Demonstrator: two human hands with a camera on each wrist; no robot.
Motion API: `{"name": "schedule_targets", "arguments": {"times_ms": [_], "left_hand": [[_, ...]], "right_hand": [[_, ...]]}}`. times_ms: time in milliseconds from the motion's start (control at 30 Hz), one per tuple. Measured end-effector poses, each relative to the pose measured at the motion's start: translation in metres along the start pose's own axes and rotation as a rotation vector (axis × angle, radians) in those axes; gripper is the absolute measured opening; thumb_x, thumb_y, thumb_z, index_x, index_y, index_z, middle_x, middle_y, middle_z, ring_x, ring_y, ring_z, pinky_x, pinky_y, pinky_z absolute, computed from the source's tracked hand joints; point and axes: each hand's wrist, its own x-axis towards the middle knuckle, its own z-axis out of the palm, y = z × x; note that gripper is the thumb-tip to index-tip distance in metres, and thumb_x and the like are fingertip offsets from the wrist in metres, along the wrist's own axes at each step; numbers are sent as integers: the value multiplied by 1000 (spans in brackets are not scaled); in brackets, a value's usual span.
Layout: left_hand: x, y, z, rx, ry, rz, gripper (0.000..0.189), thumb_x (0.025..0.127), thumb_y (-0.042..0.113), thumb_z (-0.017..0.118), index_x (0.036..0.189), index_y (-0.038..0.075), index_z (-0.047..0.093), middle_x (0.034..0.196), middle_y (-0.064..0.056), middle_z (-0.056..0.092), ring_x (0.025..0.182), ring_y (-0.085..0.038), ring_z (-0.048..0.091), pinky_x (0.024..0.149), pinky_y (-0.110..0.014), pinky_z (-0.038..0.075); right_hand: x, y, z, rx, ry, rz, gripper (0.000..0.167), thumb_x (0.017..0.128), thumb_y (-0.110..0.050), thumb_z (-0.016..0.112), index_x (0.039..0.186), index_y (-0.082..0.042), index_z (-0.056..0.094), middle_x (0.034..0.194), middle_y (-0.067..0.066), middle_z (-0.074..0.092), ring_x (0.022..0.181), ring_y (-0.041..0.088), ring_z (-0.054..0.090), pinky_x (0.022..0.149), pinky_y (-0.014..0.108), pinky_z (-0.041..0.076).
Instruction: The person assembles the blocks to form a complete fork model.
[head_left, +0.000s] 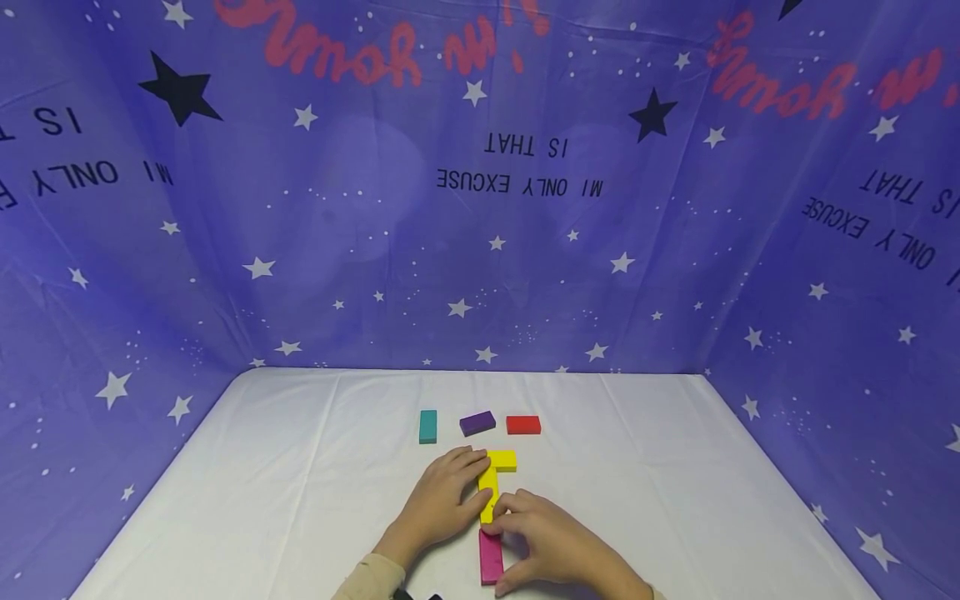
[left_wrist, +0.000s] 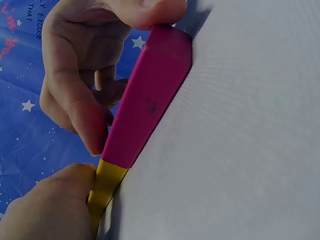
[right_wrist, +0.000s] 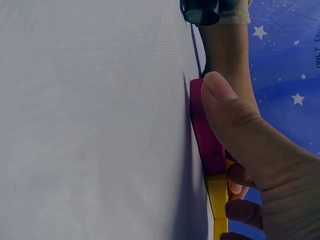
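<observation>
A magenta block point(head_left: 491, 560) lies lengthwise on the white table, end to end with a long yellow block point(head_left: 487, 492). Across the far end of that one sits a second yellow block point(head_left: 504, 460), pointing right. My right hand point(head_left: 555, 537) pinches the magenta block by its ends, thumb at the near end and forefinger by the yellow joint. In the left wrist view the magenta block point(left_wrist: 147, 95) meets the yellow one point(left_wrist: 107, 182) squarely. My left hand point(head_left: 441, 498) rests along the left side of the yellow blocks, fingers fairly straight, thumb against the long one.
Beyond the hands lie a teal block point(head_left: 427, 427), a purple block point(head_left: 477, 423) set at a slant, and a red block point(head_left: 523, 425). A blue star-printed cloth point(head_left: 420, 275) walls the table point(head_left: 675, 467) at the back and both sides.
</observation>
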Motion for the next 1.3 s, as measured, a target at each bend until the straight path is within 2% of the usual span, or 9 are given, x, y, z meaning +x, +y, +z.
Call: {"name": "schedule_targets", "arguments": {"times_ms": [200, 367, 500, 633, 767, 933, 1133, 1300], "left_hand": [[-1, 0, 0, -11, -19, -22, 50, 96, 45, 55, 140, 19, 58, 146, 6, 56, 140, -21, 45, 116, -50, 37], [-3, 0, -2, -25, 7, -19, 50, 96, 42, 57, 140, 16, 58, 146, 4, 56, 140, -22, 46, 116, -50, 38], [-6, 0, -4, -42, 9, -36, 51, 96, 42, 57, 141, 17, 57, 147, 3, 55, 141, -22, 45, 116, -50, 38], [-10, 1, -7, -46, -20, -56, 55, 96, 46, 56, 143, 19, 54, 149, 4, 52, 142, -21, 44, 117, -51, 37], [-14, 2, -10, -50, -32, -54, 59, 94, 49, 57, 145, 20, 51, 152, 5, 49, 143, -20, 42, 117, -50, 36], [-21, 4, -13, -51, -17, -20, 66, 90, 53, 60, 146, 19, 51, 154, 2, 46, 144, -21, 41, 116, -50, 37], [-27, 9, -15, -28, -33, 3, 77, 86, 65, 58, 148, 20, 47, 158, 2, 40, 145, -20, 39, 116, -49, 38], [-33, 12, -14, -5, -38, 1, 82, 85, 73, 53, 149, 22, 46, 158, 2, 40, 146, -22, 37, 117, -49, 37]], "right_hand": [[-1, -2, -3, 17, -28, 51, 69, 70, -73, 70, 124, -31, 69, 104, -23, 54, 97, -5, 46, 84, 16, 48], [-3, -1, -3, 21, -20, 49, 70, 72, -74, 68, 126, -31, 67, 106, -22, 56, 97, -4, 48, 86, 18, 50], [-5, 4, -2, 32, 16, 52, 63, 76, -72, 67, 125, -31, 68, 106, -22, 59, 97, -4, 49, 88, 20, 50], [-9, 10, -5, 51, 35, 99, 54, 82, -66, 65, 123, -31, 69, 105, -20, 61, 97, -3, 51, 88, 23, 52], [-14, 17, -9, 55, 56, 156, 49, 86, -61, 65, 122, -29, 70, 106, -18, 61, 95, -1, 51, 85, 24, 51], [-21, 33, -10, 68, 128, 189, 42, 90, -55, 65, 121, -26, 70, 103, -17, 61, 93, 2, 52, 80, 21, 49], [-25, 51, -9, 71, 181, 240, 43, 94, -58, 56, 117, -25, 72, 101, -17, 61, 93, 2, 53, 83, 24, 51], [-25, 63, -10, 78, 195, 275, 42, 95, -57, 56, 114, -24, 73, 101, -17, 62, 89, 4, 54, 79, 22, 51]]}}
